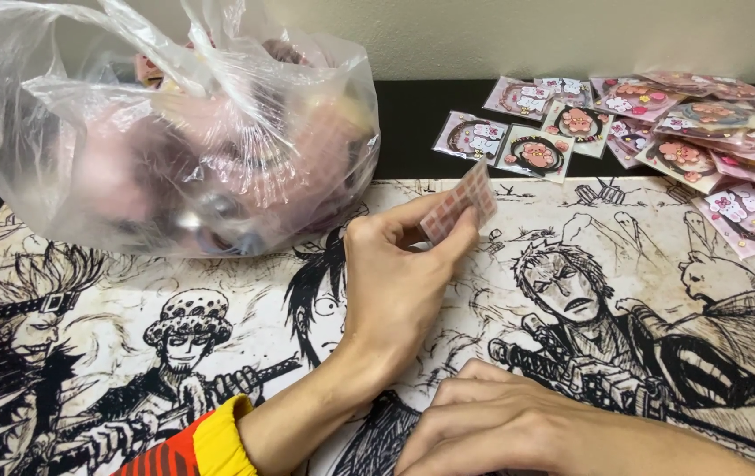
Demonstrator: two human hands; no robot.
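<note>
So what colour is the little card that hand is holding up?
The small card in the left hand has a pinkish-red and white check pattern, seen in the head view.

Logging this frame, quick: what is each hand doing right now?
Left hand: closed, pinching a small checked card packet between thumb and fingers.
Right hand: empty, resting palm-down on the illustrated desk mat.

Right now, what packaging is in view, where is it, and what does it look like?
Small packet: pinched in left hand, flat, rectangular, pink-orange checks.
Pile of packets: top right on desk, flat clear sleeves, pink flowers and dark rings inside.
Plastic bag: top left, translucent, bulging, pinkish contents.
Right hand: flat on illustrated mat.
</note>
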